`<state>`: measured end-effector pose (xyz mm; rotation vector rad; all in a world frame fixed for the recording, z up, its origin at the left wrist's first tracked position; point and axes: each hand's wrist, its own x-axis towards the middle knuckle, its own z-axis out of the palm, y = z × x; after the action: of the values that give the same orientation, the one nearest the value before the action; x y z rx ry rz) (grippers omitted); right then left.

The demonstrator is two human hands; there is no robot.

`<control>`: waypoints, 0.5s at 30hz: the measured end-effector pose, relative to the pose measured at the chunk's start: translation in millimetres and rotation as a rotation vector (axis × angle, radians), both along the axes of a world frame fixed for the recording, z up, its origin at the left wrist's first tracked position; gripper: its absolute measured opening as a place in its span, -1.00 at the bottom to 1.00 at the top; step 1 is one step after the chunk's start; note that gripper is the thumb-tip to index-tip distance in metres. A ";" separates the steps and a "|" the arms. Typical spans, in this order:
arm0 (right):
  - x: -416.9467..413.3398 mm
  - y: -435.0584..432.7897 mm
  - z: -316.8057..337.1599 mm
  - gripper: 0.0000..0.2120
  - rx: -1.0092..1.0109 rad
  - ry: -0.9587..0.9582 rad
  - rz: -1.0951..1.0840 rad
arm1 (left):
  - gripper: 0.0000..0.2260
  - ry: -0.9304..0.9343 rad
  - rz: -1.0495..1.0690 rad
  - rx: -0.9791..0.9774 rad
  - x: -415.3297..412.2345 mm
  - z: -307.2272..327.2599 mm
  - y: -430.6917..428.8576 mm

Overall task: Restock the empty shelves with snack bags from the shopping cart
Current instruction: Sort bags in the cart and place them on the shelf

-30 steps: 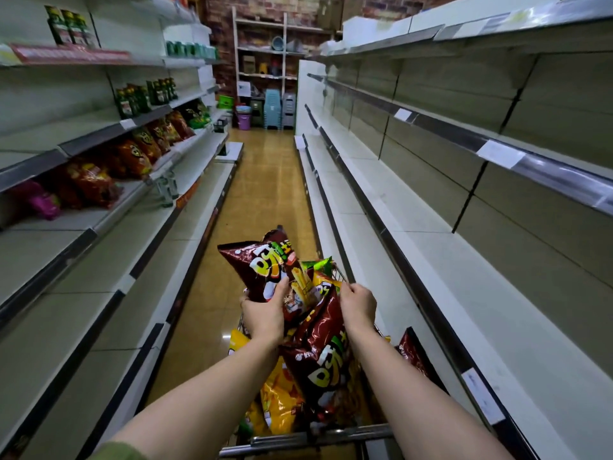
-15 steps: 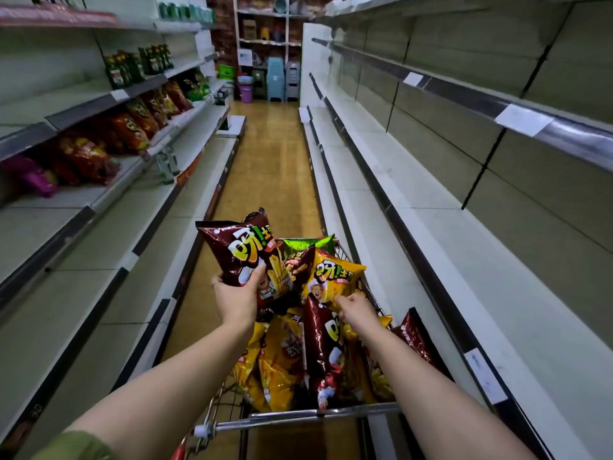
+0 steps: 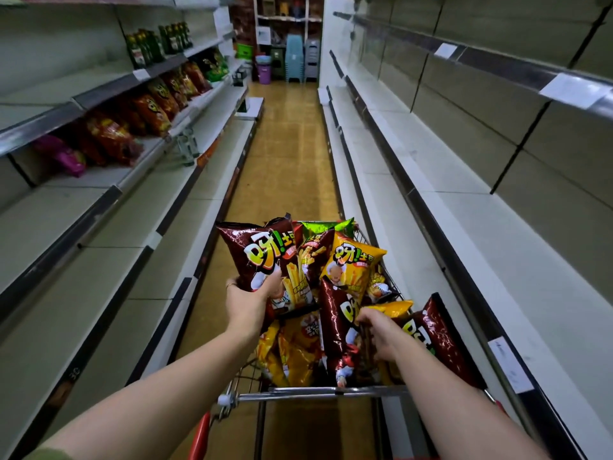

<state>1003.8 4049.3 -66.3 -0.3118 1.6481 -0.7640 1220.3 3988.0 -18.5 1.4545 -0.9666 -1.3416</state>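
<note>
The shopping cart stands in the aisle just in front of me, full of snack bags. My left hand grips a dark red snack bag by its lower edge and holds it up over the cart's left side. My right hand reaches down into the pile, its fingers curled on another dark red bag standing in the cart. A yellow bag leans behind it, and a third dark red bag lies at the cart's right edge. The right shelves are bare.
On the left, a middle shelf carries red and orange snack bags, with green bottles on the shelf above. The lower left shelves hold nothing. Stacked stools and bins stand at the aisle's far end.
My left hand has lifted its dark red bag up and to the left, away from the pile. My right hand has dropped lower into the cart, onto another dark red bag. My view has tilted downward.
</note>
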 end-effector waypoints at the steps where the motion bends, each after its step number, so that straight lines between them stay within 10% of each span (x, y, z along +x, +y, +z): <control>1: -1.6 0.2 -1.2 -0.53 0.011 0.023 0.043 | -0.33 -0.014 -0.010 0.010 3.3 -2.3 0.2; 9: -1.9 2.5 -8.4 0.26 -0.023 0.121 0.254 | -0.27 -0.072 -0.035 0.079 17.6 -14.5 4.8; 15: 10.1 9.8 17.7 -0.24 -0.149 0.113 0.179 | -0.28 -0.081 -0.065 0.064 19.5 -4.8 4.2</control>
<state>1013.9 4059.1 -48.6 -0.6098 1.6464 -0.7453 1239.8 3992.2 -23.2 1.5471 -1.0395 -1.3812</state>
